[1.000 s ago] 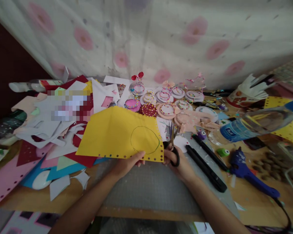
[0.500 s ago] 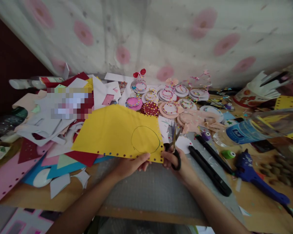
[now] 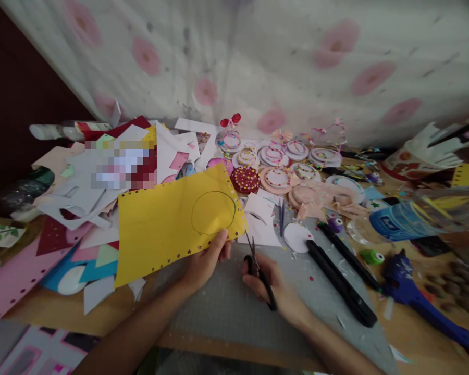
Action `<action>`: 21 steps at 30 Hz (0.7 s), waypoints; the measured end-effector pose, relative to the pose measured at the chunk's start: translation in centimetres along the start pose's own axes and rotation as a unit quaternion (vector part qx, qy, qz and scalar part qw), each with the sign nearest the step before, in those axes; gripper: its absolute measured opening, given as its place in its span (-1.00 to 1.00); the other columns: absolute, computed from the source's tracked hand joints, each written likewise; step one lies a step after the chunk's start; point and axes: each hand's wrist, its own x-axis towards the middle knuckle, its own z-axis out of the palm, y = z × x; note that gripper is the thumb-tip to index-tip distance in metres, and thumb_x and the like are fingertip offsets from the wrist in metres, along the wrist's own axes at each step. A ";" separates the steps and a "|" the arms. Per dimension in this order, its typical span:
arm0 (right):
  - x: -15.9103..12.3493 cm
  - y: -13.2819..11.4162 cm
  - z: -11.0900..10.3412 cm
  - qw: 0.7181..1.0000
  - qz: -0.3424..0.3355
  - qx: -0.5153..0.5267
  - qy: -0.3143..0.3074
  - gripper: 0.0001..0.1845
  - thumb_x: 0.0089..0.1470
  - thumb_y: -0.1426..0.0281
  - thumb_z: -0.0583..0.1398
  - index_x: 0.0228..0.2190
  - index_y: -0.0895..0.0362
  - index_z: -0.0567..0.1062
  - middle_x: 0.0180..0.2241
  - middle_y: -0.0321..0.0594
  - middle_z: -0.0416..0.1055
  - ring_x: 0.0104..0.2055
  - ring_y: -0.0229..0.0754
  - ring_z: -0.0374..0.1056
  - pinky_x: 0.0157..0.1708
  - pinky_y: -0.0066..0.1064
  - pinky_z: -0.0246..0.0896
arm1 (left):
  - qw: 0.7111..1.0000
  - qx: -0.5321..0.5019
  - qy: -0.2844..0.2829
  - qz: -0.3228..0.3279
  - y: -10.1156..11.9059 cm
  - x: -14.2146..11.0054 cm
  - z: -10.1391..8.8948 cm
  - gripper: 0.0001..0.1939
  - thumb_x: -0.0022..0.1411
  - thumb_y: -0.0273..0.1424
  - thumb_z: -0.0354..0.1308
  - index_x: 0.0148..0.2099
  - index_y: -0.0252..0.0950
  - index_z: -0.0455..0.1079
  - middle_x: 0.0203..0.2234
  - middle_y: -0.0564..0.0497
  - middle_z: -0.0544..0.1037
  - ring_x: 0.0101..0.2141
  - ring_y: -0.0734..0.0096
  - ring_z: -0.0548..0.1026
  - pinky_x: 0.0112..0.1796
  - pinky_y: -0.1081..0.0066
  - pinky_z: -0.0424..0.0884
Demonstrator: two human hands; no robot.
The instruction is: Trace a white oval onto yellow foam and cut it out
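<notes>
Pinched by its lower right edge, a yellow sheet (image 3: 160,224) is in my left hand (image 3: 209,258). A circle outline is drawn in dark line near the sheet's right end, and small dark stars run along its edges. My right hand (image 3: 273,284) is closed around the black handles of a pair of scissors (image 3: 258,265). The scissor blades point up and stand just right of the sheet's lower right corner. A white paper disc (image 3: 297,238) and white paper with a cut-out (image 3: 260,216) lie beyond the scissors.
A grey cutting mat (image 3: 219,307) covers the table's front. Paper scraps (image 3: 82,198) pile up at left. Decorated round pieces (image 3: 275,177) stand at the back. On the right are a black utility knife (image 3: 342,284), a blue glue gun (image 3: 426,302) and a plastic bottle (image 3: 398,221).
The yellow sheet has turned and shifted left in my left hand. My right hand has let go of its edge and moved down, and the scissors now point towards the sheet.
</notes>
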 end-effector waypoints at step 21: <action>0.2 -0.7 -0.3 0.999 0.045 -0.006 0.002 -0.59 -0.10 0.07 0.30 -0.54 0.11 0.30 -0.64 -0.45 0.17 -0.63 -0.39 -0.01 -0.63 -0.48 -0.16 | 0.994 0.079 -0.073 -0.012 0.6 -0.4 0.3 -0.48 0.27 -0.03 -0.08 -0.60 -0.25 0.24 -0.68 0.11 0.31 -0.59 0.49 0.27 -0.44 0.43 0.27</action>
